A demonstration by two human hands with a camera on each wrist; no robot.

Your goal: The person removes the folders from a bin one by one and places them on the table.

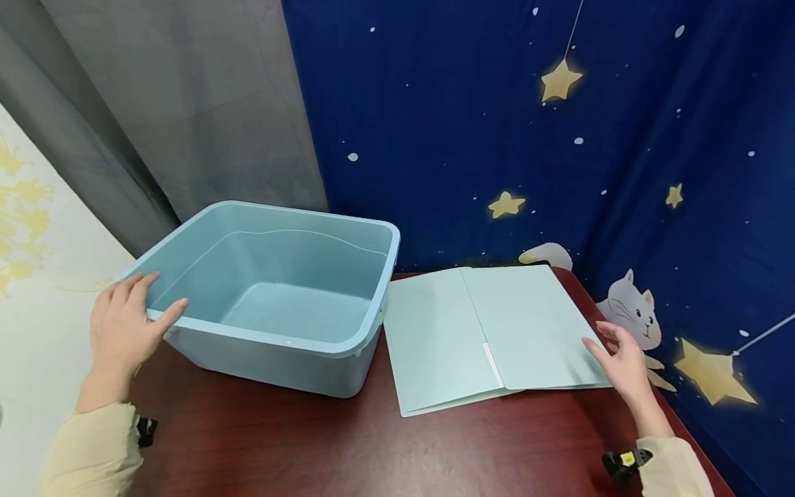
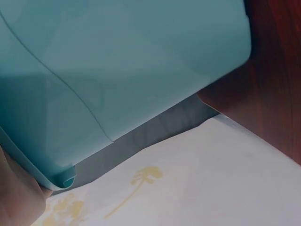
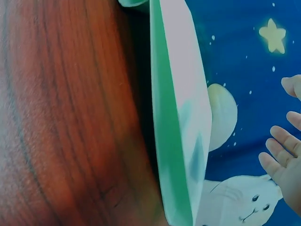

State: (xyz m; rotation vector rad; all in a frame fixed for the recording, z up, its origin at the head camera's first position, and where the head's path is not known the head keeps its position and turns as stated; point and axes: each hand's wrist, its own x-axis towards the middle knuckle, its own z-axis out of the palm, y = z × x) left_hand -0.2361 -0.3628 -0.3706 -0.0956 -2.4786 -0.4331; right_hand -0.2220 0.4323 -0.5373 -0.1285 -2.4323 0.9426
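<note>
An empty light blue plastic tub [image 1: 273, 338] stands on the left of the table. My left hand [image 1: 127, 317] grips its near left corner, with the fingers over the rim and the thumb along the near edge. In the left wrist view, part of that hand [image 2: 21, 190] shows beside the tub's rim. A pale green file folder [image 1: 534, 324] lies spread wide to the right of the tub, with a white strip near its fold. Beside the folder's right edge is my right hand [image 1: 627, 362], fingers and thumb spread apart. The right wrist view shows this hand [image 3: 284, 160] apart from the folder [image 3: 176, 136].
Both things rest on a dark red wooden table [image 1: 279, 442]. Behind it hang a grey curtain [image 1: 205, 103] and a blue curtain [image 1: 435, 124] with stars and a cat. A white surface with yellow patterns [image 1: 37, 345] lies left of the table.
</note>
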